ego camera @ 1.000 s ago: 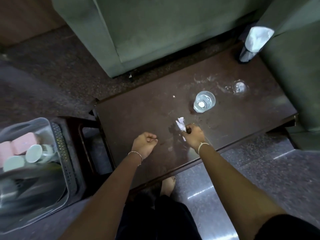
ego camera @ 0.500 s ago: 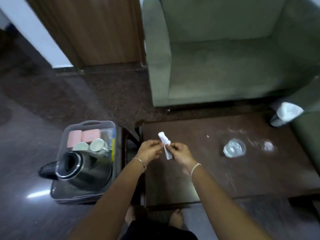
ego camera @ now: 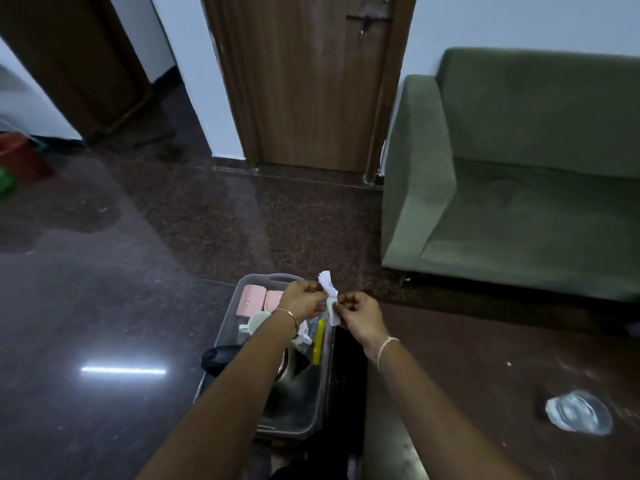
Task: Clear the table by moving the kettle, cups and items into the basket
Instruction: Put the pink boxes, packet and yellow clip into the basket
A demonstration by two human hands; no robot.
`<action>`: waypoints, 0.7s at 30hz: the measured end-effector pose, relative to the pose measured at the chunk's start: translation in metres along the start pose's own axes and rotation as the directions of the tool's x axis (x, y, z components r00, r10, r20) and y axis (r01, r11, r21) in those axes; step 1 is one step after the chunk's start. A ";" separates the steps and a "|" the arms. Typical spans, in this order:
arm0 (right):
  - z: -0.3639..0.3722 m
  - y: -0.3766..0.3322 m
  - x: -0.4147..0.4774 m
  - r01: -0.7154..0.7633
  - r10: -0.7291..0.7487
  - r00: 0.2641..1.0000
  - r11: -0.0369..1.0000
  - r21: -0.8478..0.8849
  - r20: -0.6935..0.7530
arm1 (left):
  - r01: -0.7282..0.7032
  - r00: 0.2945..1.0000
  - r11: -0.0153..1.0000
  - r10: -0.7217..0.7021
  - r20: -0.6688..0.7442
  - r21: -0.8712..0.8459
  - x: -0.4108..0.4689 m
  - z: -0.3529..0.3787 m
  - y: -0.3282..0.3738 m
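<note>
My left hand (ego camera: 304,301) and my right hand (ego camera: 360,315) both pinch a small white scrap of paper (ego camera: 328,292) over the far right edge of the grey plastic basket (ego camera: 225,332). The basket stands on the floor left of the dark wooden table (ego camera: 485,358). Inside it lie two pink boxes (ego camera: 252,300), a pale cup (ego camera: 254,323), a yellow item (ego camera: 319,342) and the steel kettle (ego camera: 287,370) with its black handle (ego camera: 218,355); my left forearm covers much of the kettle. A clear glass (ego camera: 577,412) stands on the table at the right.
A green sofa (ego camera: 519,188) stands behind the table at the right. A brown wooden door (ego camera: 304,77) is straight ahead. Glossy dark floor (ego camera: 104,271) spreads to the left, with red and green things (ego camera: 14,161) at the far left edge.
My right hand lifted the paper scrap off the table, my left hand joined it, and both carried it left to above the basket. The view swung left and upward.
</note>
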State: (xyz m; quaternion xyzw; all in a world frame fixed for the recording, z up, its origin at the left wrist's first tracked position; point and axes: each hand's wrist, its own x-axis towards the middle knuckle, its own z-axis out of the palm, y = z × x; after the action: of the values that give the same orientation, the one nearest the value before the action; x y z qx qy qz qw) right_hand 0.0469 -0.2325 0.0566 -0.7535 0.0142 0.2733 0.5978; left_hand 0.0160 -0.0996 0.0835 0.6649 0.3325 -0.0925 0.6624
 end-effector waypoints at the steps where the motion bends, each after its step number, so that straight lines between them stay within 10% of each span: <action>1: 0.010 -0.001 0.008 0.003 -0.004 1.000 0.999 -0.042 -0.027 | 0.009 1.000 1.000 -0.009 0.013 0.025 0.010 -0.010 0.002; 21: 0.091 0.044 0.108 -0.160 0.032 0.985 0.555 -0.816 -0.171 | 0.318 0.947 0.945 -0.321 0.024 0.072 0.132 -0.121 -0.064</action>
State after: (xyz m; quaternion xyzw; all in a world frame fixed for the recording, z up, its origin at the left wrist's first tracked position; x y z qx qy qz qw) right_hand 0.0869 -0.1292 -0.0416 -0.9604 -0.0337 0.2280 0.1566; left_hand 0.0426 0.0504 -0.0305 0.6224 0.4208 -0.2216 0.6216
